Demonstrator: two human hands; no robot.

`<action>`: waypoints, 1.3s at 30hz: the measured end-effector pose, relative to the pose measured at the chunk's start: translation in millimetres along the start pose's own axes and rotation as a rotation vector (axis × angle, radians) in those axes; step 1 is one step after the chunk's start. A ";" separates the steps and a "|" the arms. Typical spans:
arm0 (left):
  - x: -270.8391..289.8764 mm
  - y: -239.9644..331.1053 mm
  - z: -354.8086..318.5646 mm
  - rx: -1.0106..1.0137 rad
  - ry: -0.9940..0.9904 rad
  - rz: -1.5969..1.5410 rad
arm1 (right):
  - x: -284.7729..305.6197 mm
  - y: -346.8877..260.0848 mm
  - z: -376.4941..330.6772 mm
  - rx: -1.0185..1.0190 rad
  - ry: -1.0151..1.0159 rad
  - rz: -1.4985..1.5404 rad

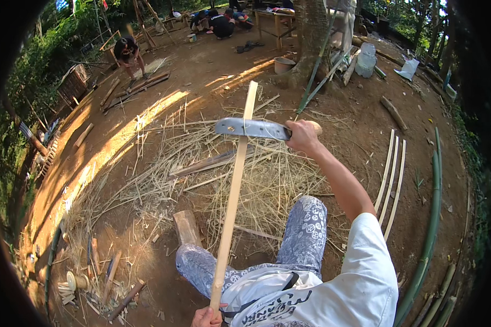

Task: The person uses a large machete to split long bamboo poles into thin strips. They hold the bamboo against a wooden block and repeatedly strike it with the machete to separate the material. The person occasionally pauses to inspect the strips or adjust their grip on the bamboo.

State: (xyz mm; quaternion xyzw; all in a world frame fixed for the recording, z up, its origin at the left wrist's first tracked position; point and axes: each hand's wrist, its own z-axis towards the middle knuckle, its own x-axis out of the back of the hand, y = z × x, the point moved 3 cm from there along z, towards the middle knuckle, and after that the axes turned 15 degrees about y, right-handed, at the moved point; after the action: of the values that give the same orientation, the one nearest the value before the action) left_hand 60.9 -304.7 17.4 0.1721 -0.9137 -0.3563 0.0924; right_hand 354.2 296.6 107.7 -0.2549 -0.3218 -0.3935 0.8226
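A long, pale bamboo strip [233,201] runs from my waist out over the ground ahead. My left hand [206,317] is closed around its near end at the lower edge of the view. My right hand [303,136] grips the wooden handle of a machete [259,128]. The wide grey blade, with small holes along it, lies crosswise over the strip near its far end. Blade and strip appear to touch. Both are above a heap of bamboo shavings [273,174] between and beyond my knees.
Three pale strips [388,180] lie on the dirt at right, beside long green bamboo poles [428,234]. A wooden block [187,228] stands by my left knee. Ahead are a tree trunk [313,43], a bucket [283,65] and a large plastic bottle [366,60]. A person [128,54] bends at far left; others crouch farther back.
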 end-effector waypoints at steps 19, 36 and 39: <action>-1.4 13.2 20.0 -0.720 0.345 0.537 | -33.3 55.3 15.0 -1.065 0.064 1.102; -18.7 26.8 6.3 -0.963 0.577 0.566 | -23.7 37.0 25.4 -1.273 0.362 1.615; -15.0 18.2 13.2 -1.097 0.626 0.542 | -21.0 47.3 25.9 -1.267 0.392 1.483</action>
State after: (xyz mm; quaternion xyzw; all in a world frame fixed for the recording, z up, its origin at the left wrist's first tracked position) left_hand 66.3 -278.3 19.6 -0.0395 -0.5423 -0.6654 0.5115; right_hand 373.9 350.7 101.6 -0.7144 0.3300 0.0857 0.6111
